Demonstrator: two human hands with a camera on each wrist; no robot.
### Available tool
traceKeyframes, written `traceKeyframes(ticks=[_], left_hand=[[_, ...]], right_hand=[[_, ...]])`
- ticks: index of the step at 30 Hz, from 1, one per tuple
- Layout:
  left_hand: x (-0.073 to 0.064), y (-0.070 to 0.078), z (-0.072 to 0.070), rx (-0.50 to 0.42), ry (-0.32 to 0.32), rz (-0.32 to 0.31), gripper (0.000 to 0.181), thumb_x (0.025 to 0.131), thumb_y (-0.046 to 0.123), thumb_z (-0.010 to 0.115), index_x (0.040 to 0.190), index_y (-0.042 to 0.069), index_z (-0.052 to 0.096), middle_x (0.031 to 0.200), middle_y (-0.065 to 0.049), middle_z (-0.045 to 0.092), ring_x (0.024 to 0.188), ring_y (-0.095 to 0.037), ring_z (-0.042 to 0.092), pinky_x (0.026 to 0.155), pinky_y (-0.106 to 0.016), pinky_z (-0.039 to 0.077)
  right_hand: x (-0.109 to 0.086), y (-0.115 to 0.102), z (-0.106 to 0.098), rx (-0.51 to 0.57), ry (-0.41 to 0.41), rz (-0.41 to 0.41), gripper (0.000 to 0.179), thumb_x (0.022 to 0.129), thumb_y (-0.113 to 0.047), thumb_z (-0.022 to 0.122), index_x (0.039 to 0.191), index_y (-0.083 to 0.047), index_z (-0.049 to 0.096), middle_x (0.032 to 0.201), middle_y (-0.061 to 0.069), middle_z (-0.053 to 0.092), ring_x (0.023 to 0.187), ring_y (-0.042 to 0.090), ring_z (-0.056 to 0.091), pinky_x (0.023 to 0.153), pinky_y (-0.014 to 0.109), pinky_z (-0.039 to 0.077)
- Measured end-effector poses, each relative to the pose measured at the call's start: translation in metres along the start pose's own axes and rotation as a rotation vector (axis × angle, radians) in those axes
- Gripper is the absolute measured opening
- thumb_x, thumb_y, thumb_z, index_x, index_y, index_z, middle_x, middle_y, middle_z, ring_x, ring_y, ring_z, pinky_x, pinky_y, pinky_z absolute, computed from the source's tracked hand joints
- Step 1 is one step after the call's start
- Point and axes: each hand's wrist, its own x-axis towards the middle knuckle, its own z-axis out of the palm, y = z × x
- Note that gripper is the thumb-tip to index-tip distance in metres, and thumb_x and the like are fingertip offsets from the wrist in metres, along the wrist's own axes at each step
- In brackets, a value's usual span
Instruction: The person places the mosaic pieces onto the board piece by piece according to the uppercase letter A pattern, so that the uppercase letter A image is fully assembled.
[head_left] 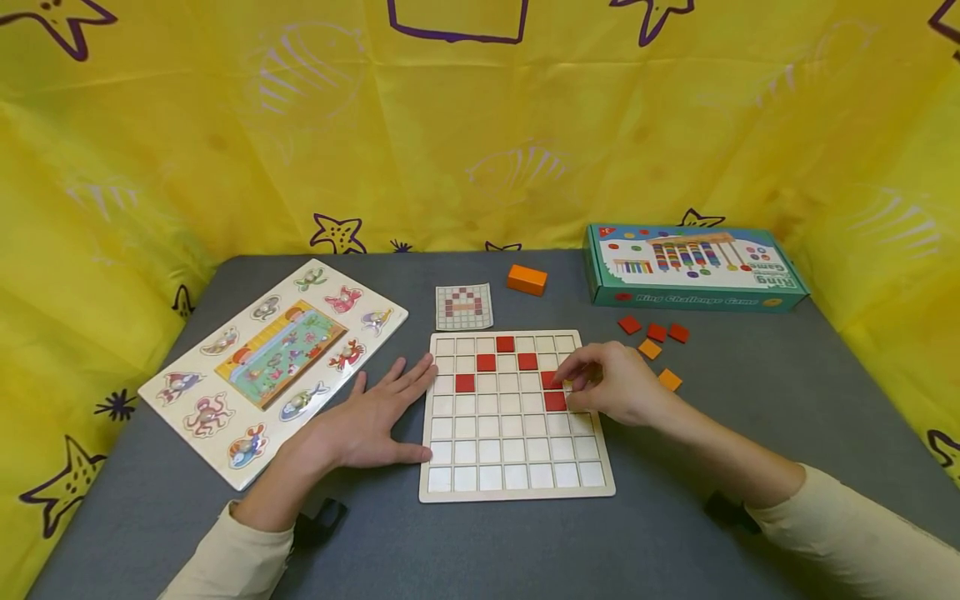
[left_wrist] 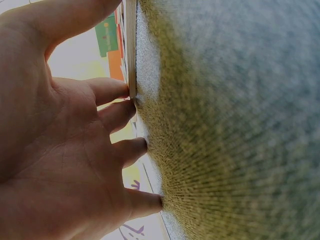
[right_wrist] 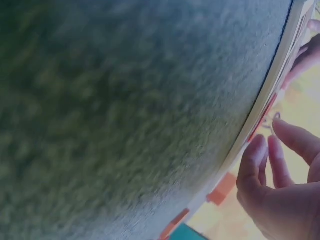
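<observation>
A white grid board (head_left: 487, 429) lies on the grey table with several red square tiles in its upper cells. My left hand (head_left: 371, 421) rests flat beside the board, fingers spread, with thumb and index fingertips at its left edge. Over the board's right side is my right hand (head_left: 618, 385), its fingers bent and nothing visible between thumb and fingertips. The fingertips are at an upper red tile (head_left: 551, 380), partly covering it. Just below it sits another red tile (head_left: 555, 402), close to the thumb. In the right wrist view, thumb and fingers of the right hand (right_wrist: 280, 200) stand apart.
Loose red tiles (head_left: 656, 332) and orange tiles (head_left: 670, 380) lie right of the board. Behind it are a printed pattern card (head_left: 464, 307) and an orange block (head_left: 527, 280). A sea-animal puzzle board (head_left: 273, 367) lies left, a green game box (head_left: 693, 267) at back right.
</observation>
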Motion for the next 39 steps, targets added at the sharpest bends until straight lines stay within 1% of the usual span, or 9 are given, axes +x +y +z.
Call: traceKeyframes(ticks=[5,14,20,26,34,39], left_hand=[[-0.001,0.0,0.0,0.003,0.002,-0.004,0.108,0.087,0.057,0.077,0.169,0.018,0.018,0.177,-0.001,0.008,0.162,-0.042,0.009,0.115,-0.083,0.005],[-0.002,0.001,0.0,0.008,0.009,0.001,0.107,0.088,0.057,0.077,0.169,0.018,0.018,0.177,-0.001,0.008,0.161,-0.042,0.01,0.114,-0.083,0.006],[-0.002,0.002,-0.001,0.006,0.007,-0.002,0.107,0.088,0.057,0.077,0.169,0.018,0.018,0.177,-0.001,0.008,0.161,-0.042,0.01,0.114,-0.083,0.006],[-0.001,0.001,0.0,0.006,0.007,0.001,0.107,0.088,0.057,0.077,0.169,0.018,0.019,0.177,-0.001,0.009,0.161,-0.043,0.011,0.114,-0.083,0.006],[-0.001,0.001,0.0,0.006,0.006,0.0,0.107,0.088,0.057,0.077,0.169,0.018,0.019,0.177,-0.001,0.009,0.161,-0.042,0.01,0.115,-0.083,0.006],[0.0,0.001,0.001,0.007,0.003,0.0,0.107,0.088,0.057,0.077,0.169,0.018,0.018,0.177,-0.001,0.008,0.161,-0.041,0.01,0.115,-0.083,0.006]], right_hand=[[0.001,0.004,-0.008,0.009,0.042,0.015,0.023,0.08,-0.003,0.084,0.102,-0.008,0.079,0.089,0.003,0.072,0.08,0.017,0.065,0.069,0.026,0.053],[0.002,0.014,-0.03,-0.012,0.115,0.095,0.025,0.084,-0.009,0.085,0.108,-0.007,0.078,0.094,0.008,0.073,0.084,0.022,0.065,0.062,0.028,0.052],[0.005,0.025,-0.046,-0.029,0.159,0.122,0.026,0.086,-0.012,0.084,0.111,-0.006,0.077,0.096,0.01,0.075,0.085,0.022,0.067,0.065,0.027,0.053],[0.009,0.037,-0.059,-0.059,0.185,0.133,0.03,0.087,-0.014,0.084,0.114,-0.004,0.076,0.101,0.012,0.075,0.089,0.024,0.068,0.07,0.025,0.054],[0.015,0.052,-0.071,-0.058,0.196,0.188,0.032,0.086,-0.015,0.083,0.115,-0.004,0.076,0.103,0.016,0.074,0.08,0.019,0.067,0.066,0.027,0.055],[0.018,0.059,-0.074,-0.089,0.202,0.208,0.034,0.087,-0.017,0.083,0.116,-0.002,0.075,0.106,0.017,0.073,0.084,0.023,0.067,0.067,0.028,0.054]])
